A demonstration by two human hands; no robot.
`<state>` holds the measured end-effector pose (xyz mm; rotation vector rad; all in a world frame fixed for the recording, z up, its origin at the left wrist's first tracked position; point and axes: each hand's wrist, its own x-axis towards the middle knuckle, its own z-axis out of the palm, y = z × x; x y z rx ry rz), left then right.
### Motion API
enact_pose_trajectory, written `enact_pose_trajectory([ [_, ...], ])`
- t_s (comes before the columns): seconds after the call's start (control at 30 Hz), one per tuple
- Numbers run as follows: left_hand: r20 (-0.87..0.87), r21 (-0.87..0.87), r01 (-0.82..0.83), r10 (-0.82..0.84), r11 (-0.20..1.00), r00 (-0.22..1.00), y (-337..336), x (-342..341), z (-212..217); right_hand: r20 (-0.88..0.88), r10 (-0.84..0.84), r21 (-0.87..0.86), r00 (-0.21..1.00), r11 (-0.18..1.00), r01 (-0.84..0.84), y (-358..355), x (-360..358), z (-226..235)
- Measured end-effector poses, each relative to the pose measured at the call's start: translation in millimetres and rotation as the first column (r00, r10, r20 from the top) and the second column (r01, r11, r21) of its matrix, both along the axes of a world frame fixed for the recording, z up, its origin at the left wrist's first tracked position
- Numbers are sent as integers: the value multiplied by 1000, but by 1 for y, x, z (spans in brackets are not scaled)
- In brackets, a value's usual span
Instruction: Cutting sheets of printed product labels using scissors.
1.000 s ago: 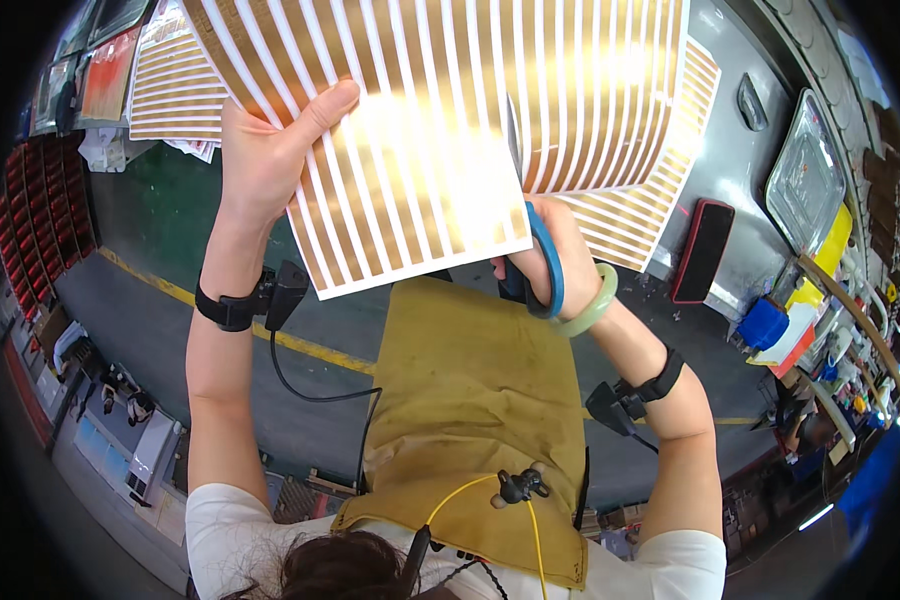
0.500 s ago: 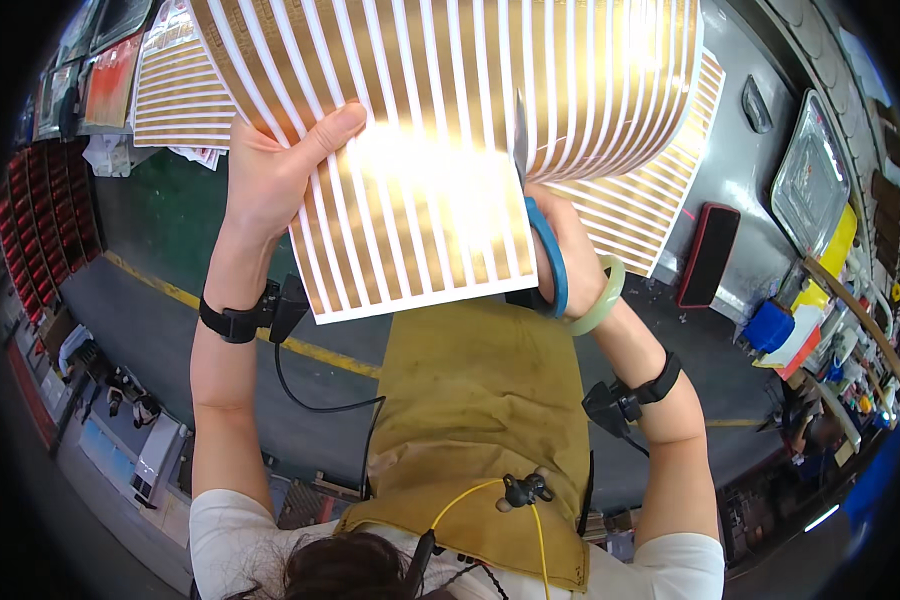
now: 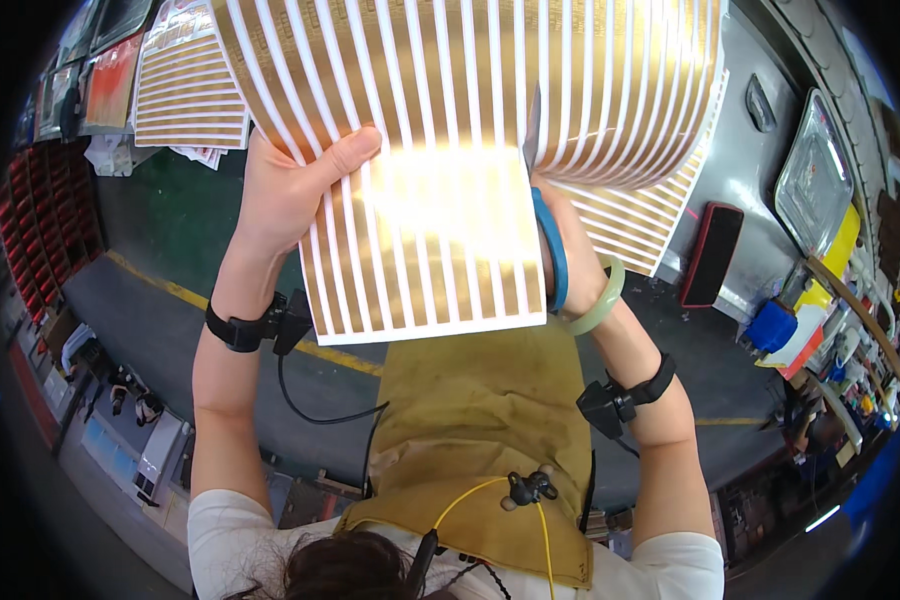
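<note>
A large gold sheet with white stripes [image 3: 440, 110] hangs in front of me, bright glare on its middle. My left hand [image 3: 295, 185] grips its left edge, thumb on the front and fingers behind. At the right, a slit runs up the sheet along a stripe, and a scissor blade [image 3: 534, 125] shows in it. My right hand [image 3: 570, 225] is closed by the slit, its fingers partly hidden behind the sheet. A blue loop [image 3: 556, 255], apparently the scissors' handle, curves round that hand. The part right of the slit curls away toward the right.
More striped gold sheets lie on the metal table at the left [image 3: 185, 90] and beneath the held one at the right [image 3: 635, 230]. A red-edged phone [image 3: 711, 255], a clear tray [image 3: 815, 175] and a small dark object [image 3: 760, 103] rest on the table's right side.
The held sheet has shifted slightly right and down, my left hand with it. The scissor blade has moved slightly right and down, and its angle has changed a little.
</note>
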<state>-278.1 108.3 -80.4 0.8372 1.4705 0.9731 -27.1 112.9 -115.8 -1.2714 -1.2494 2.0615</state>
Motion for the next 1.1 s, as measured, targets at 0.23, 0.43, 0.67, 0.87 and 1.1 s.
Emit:
enact_pose_trajectory([
  [0.23, -5, -47, -10, 10, 999, 1000, 1, -6, 5, -60, -107, 62, 992, 992, 111, -2, -7, 1],
  [0.43, -32, -58, -7, 6, 998, 999, -3, -1, 9, 28, -97, 92, 995, 991, 94, -3, -5, -10],
  [0.67, 19, -68, -33, 35, 997, 999, -7, 5, 20, -20, -90, 153, 996, 984, 92, 6, -7, 2],
  [0.87, 43, -67, -31, 34, 997, 999, -8, 3, 16, -9, -86, 36, 996, 996, 86, 3, -5, -3],
  [1.1, 37, -80, -77, 80, 994, 996, -14, 5, 27, -57, -88, 113, 994, 989, 94, 15, -16, 7],
])
